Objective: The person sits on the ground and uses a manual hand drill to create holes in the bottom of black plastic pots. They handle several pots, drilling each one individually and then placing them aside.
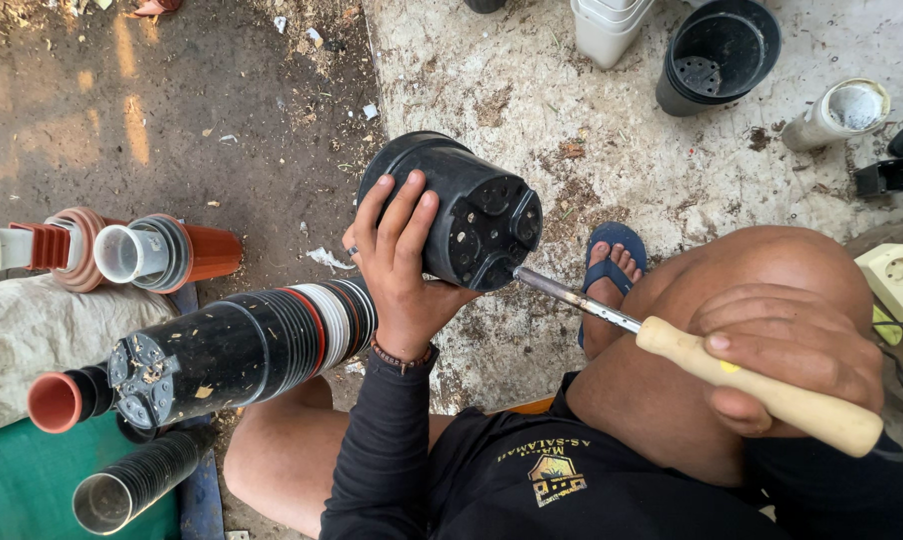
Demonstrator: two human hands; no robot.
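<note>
The left hand (400, 262) is gripping a black plastic plant pot (455, 212) by its side wall, fingers spread over the rim end and thumb underneath, and is holding it up on its side so that the drainage-holed base is facing the person's right. The right hand (787, 350) is clenching the pale wooden handle of a soldering-iron-like tool (672, 345) — its metal shaft is running up and to the left, and the tip is touching the lower edge of the pot's base. The right hand is resting on the person's bent knee (772, 265), and beneath the shaft a foot in a blue sandal (612, 262) is standing on the pale, dirt-strewn concrete floor (532, 90). To the left of the held pot, a long stack of nested black pots (237, 350) with a few white and red ones among them is lying on its side, its base end pointing toward the camera. Near it, a narrower stack of black pots (137, 480) and a terracotta-coloured pot (57, 400) are lying over a green surface (22, 490). Further left, a stack of orange and white pots (162, 252) is lying just beside a pale sack (32, 325). At the top, an upright empty black pot (717, 50) is standing near a stack of white pots (609, 25), and a white power strip (902, 285) is lying at the right edge.
</note>
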